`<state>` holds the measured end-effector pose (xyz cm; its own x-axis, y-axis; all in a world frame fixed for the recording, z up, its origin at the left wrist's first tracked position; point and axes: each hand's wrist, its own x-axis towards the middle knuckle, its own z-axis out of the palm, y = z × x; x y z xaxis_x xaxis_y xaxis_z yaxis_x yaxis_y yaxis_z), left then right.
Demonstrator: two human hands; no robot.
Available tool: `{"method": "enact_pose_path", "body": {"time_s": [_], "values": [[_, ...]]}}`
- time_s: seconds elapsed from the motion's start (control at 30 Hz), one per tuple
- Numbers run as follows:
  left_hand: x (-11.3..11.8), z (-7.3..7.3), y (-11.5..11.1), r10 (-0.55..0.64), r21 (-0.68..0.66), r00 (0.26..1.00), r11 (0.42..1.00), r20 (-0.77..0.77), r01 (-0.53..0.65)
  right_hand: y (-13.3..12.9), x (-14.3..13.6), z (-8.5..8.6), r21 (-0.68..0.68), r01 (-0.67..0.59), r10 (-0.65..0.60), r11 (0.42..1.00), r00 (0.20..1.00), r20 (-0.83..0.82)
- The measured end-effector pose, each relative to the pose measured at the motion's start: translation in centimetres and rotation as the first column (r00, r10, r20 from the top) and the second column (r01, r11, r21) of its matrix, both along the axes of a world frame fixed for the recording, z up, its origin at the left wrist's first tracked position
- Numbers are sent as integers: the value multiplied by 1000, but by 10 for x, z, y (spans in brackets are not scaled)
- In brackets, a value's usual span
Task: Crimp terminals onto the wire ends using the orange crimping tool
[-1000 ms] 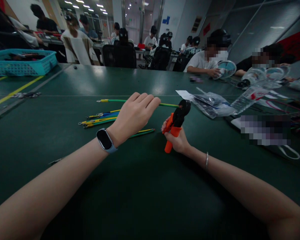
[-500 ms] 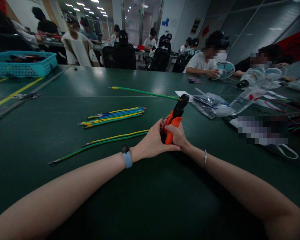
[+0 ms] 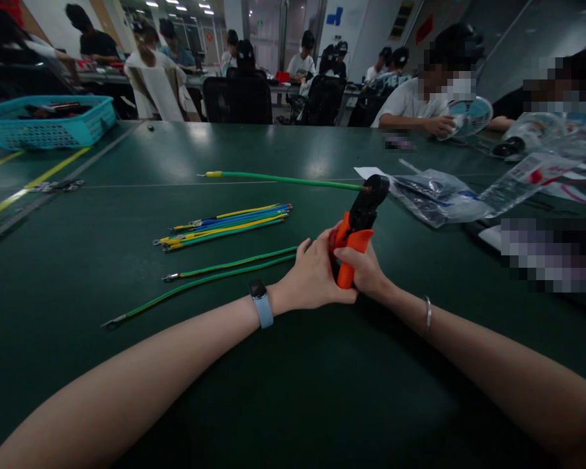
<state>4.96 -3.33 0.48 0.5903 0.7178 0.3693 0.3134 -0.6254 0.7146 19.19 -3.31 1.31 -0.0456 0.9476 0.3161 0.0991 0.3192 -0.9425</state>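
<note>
My right hand [image 3: 371,266] is closed round the orange handles of black-headed crimping pliers [image 3: 357,247]. My left hand [image 3: 312,273] closes on the same handles from the left, its fingers partly hidden behind them. A green wire [image 3: 283,180] with a yellow sleeve and bare metal tip at its far left end runs into the plier head, where its end is hidden. Two green-and-yellow wires [image 3: 209,277] with ring terminals lie left of my left hand, their right ends behind it. Beyond them is a bundle of yellow, blue and green wires [image 3: 229,227].
A blue plastic basket [image 3: 85,130] holding dark items stands at the back left. Clear plastic bags [image 3: 434,195] and papers lie to the right, with a blurred-out item [image 3: 542,254] nearer. Co-workers sit behind, one beside a small fan [image 3: 473,117]. The table [image 3: 297,391] is dark green.
The pliers and both hands sit slightly further right in view, still gripping. More of the green wire shows left of the plier head. The whole view has shifted a little.
</note>
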Motion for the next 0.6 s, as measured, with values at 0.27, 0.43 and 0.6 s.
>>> {"method": "enact_pose_path", "body": {"time_s": [0.27, 0.43, 0.6], "values": [[6, -4, 10, 28, -13, 999, 1000, 26, -28, 7, 3, 1, -21, 61, -61, 998, 998, 18], [9, 2, 12, 73, -50, 997, 996, 11, -72, 13, 2, 3, -52, 64, -65, 997, 998, -21], [11, 6, 14, 86, -70, 996, 994, -1, -86, 18, 4, 4, -64, 87, -87, 994, 996, 0]]}}
